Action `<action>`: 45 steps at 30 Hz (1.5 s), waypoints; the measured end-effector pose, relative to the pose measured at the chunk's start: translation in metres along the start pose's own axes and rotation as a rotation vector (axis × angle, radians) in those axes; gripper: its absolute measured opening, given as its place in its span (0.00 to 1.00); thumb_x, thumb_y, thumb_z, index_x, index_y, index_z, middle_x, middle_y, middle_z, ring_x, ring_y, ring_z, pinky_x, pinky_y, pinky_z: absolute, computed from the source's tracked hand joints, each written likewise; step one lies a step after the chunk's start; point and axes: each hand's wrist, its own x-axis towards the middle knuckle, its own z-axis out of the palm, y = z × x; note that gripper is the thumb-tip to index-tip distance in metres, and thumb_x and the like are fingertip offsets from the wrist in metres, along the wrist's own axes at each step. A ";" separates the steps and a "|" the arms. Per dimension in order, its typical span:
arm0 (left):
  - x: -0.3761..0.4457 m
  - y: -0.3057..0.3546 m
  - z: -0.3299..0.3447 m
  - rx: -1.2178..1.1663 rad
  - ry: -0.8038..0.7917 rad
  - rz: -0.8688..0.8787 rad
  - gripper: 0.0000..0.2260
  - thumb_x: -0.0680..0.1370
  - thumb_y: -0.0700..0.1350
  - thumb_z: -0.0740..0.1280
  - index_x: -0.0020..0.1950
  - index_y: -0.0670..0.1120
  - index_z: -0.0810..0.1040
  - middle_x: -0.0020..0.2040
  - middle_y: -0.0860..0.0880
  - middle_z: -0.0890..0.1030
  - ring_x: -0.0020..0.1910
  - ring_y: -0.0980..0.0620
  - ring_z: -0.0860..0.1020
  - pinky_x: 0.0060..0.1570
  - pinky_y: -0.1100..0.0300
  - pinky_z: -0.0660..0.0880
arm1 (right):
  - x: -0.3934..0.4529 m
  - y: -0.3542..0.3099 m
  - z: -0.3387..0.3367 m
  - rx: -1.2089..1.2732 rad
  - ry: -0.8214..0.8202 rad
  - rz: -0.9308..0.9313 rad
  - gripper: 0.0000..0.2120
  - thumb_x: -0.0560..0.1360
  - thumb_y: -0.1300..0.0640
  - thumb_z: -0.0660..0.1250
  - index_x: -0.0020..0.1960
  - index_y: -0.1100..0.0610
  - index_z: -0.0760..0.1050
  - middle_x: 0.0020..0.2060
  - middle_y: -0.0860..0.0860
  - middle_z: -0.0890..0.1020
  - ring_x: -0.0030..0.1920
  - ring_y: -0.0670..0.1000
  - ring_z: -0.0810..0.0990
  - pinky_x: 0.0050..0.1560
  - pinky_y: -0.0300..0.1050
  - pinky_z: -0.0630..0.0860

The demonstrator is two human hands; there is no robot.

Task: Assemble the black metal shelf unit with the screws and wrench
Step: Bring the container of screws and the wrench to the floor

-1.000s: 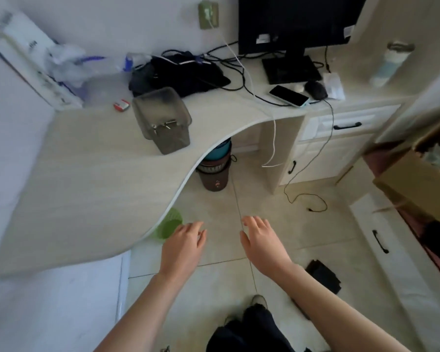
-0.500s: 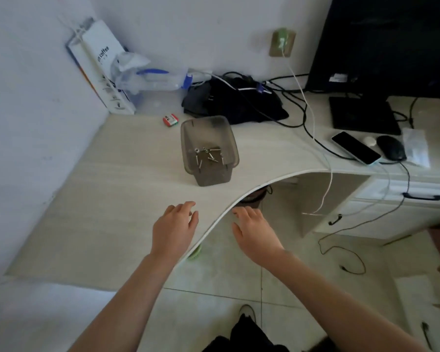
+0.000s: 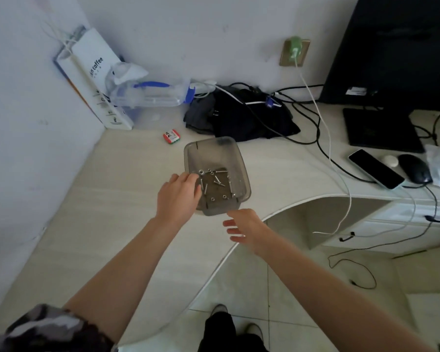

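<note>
A smoky translucent plastic bin (image 3: 236, 158) stands on the pale desk (image 3: 112, 199). Several silver screws and nuts (image 3: 215, 184) lie loose on its floor. My left hand (image 3: 178, 195) reaches over the bin's left rim, fingertips inside near the screws; I cannot tell whether it holds one. My right hand (image 3: 244, 228) hovers with spread fingers just in front of the bin's near wall, holding nothing. No shelf part or wrench is in view.
Behind the bin lie a small red packet (image 3: 171, 136), a dark cloth bundle with cables (image 3: 241, 115), a clear water jug (image 3: 150, 95) and a white paper bag (image 3: 94, 77). A monitor (image 3: 396, 52), phone (image 3: 375, 168) and mouse (image 3: 414, 168) sit at right. Tiled floor lies below the desk's curved edge.
The view has moved up and closer to the desk. Both hands have gone forward: the left one into the bin, the right one up to the bin's front.
</note>
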 end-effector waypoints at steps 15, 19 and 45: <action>0.150 -0.028 0.033 0.030 -0.149 0.219 0.27 0.83 0.49 0.62 0.79 0.42 0.59 0.78 0.42 0.63 0.77 0.41 0.61 0.74 0.47 0.62 | 0.029 -0.017 0.019 0.521 -0.044 0.286 0.13 0.81 0.51 0.61 0.52 0.62 0.75 0.50 0.60 0.81 0.50 0.60 0.81 0.54 0.55 0.77; 0.160 -0.029 0.043 -0.003 -0.251 0.196 0.29 0.83 0.51 0.61 0.81 0.43 0.55 0.78 0.42 0.63 0.76 0.41 0.62 0.74 0.46 0.63 | 0.033 -0.017 0.025 0.564 -0.022 0.284 0.13 0.81 0.53 0.62 0.54 0.63 0.75 0.51 0.60 0.82 0.51 0.61 0.81 0.51 0.54 0.78; 0.118 -0.038 0.041 -0.489 -0.255 -0.101 0.15 0.81 0.54 0.66 0.55 0.42 0.74 0.47 0.47 0.78 0.49 0.44 0.77 0.47 0.52 0.71 | 0.004 0.017 0.000 0.431 0.304 0.090 0.08 0.80 0.55 0.65 0.54 0.60 0.73 0.39 0.54 0.76 0.40 0.52 0.78 0.44 0.48 0.81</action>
